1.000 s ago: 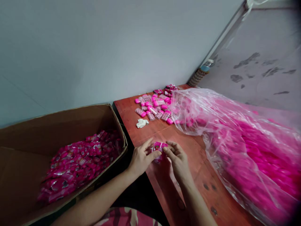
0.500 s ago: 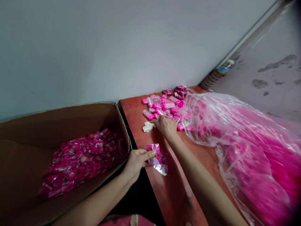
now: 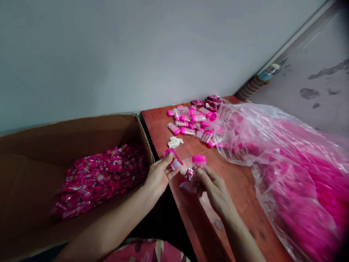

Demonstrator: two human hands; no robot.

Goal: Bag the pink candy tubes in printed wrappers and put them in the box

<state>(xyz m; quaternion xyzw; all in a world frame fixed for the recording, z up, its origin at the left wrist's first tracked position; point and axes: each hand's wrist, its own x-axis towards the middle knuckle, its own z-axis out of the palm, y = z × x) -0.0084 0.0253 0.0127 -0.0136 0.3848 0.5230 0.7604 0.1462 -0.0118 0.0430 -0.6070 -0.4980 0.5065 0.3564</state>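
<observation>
My left hand [image 3: 159, 175] pinches a pink printed plastic wrapper [image 3: 174, 159] between thumb and fingers, above the table's left edge. To its right, my right hand [image 3: 216, 187] grips a small clear candy container [image 3: 199, 161] with a pink cap and pink balls inside. Another piece of pink printed wrapper [image 3: 188, 175] shows by the right fingertips; whether the right hand holds it too I cannot tell. Beyond both hands lies a pile of similar candy containers [image 3: 188, 131] on the red table [image 3: 234, 182]. A crumpled white scrap [image 3: 175, 142] rests in front of the pile.
On the left stands a cardboard box [image 3: 144, 136] with many pink packets [image 3: 100, 178] inside. A large clear plastic bag [image 3: 272, 120] of pink items covers the table's right side. Several wrapped packets [image 3: 214, 102] lie at the back, near a bottle-like object [image 3: 255, 83] by the wall.
My right hand has come back from the pile toward me with a candy container in it. My left hand has raised the wrapper slightly and tilted it.
</observation>
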